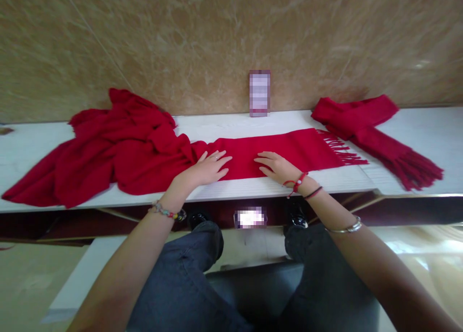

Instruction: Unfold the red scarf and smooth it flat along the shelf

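A long red scarf (289, 149) lies along the white tabletop. Its right part is flat and smooth, with a fringe at the right end. Toward the left it runs into a heap of crumpled red cloth (119, 149); whether the two are one piece I cannot tell. My left hand (211, 168) rests with fingers spread on the scarf, where the flat part meets the wrinkles. My right hand (277, 167) lies on the scarf's flat middle, fingers stretched out and pointing left. Both palms face down, and neither hand grips the cloth.
Another red scarf (376, 134), folded crosswise with a fringed end, lies at the right. A blurred rectangular object (259, 93) stands against the marble-patterned wall (202, 47) behind the white table (217, 125). Below the table edge shows a second blurred bright object (250, 218).
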{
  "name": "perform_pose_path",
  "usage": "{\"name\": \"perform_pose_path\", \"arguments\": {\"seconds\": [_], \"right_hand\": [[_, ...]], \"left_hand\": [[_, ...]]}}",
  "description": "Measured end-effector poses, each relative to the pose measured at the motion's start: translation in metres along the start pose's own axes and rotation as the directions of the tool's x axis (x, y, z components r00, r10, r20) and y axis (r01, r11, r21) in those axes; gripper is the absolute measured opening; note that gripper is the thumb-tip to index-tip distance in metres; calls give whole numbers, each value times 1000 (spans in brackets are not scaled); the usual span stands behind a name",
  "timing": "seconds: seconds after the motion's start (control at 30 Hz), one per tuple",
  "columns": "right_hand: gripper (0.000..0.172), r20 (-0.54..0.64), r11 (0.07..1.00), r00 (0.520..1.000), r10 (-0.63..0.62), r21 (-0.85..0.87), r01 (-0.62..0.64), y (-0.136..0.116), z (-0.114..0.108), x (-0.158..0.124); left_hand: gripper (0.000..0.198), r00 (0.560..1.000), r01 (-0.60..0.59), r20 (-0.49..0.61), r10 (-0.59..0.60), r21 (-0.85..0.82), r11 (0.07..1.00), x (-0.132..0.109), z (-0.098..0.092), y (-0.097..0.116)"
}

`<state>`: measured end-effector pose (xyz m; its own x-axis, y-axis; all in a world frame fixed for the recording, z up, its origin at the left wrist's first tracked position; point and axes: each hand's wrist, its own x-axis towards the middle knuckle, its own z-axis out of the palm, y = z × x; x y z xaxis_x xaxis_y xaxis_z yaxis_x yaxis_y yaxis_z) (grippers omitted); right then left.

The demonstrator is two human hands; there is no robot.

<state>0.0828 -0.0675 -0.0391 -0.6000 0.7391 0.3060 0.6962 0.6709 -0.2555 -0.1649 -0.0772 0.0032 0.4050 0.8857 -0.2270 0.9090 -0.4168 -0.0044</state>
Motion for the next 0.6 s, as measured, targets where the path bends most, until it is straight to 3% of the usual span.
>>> {"name": "perform_pose_path", "arguments": {"seconds": [0.17, 0.3, 0.4, 0.6], "right_hand": [[41, -76, 979, 978, 194, -51, -198, -7, 0, 13], [45, -55, 944, 946, 320, -71, -323, -17, 5, 32], [48, -26, 921, 925, 380, -85, -381, -21, 8, 48], [47, 63, 897, 897, 436, -110, -428, -25, 9, 64]], "left_hand": [[45, 972, -93, -211, 99, 40, 995, 19, -4, 28], [47, 940, -68, -334, 66, 6, 998, 44, 0, 40], [49, 956, -17, -295, 7, -30, 999, 62, -4, 40], [54, 984, 129, -110, -142, -115, 985, 84, -7, 32]]}}
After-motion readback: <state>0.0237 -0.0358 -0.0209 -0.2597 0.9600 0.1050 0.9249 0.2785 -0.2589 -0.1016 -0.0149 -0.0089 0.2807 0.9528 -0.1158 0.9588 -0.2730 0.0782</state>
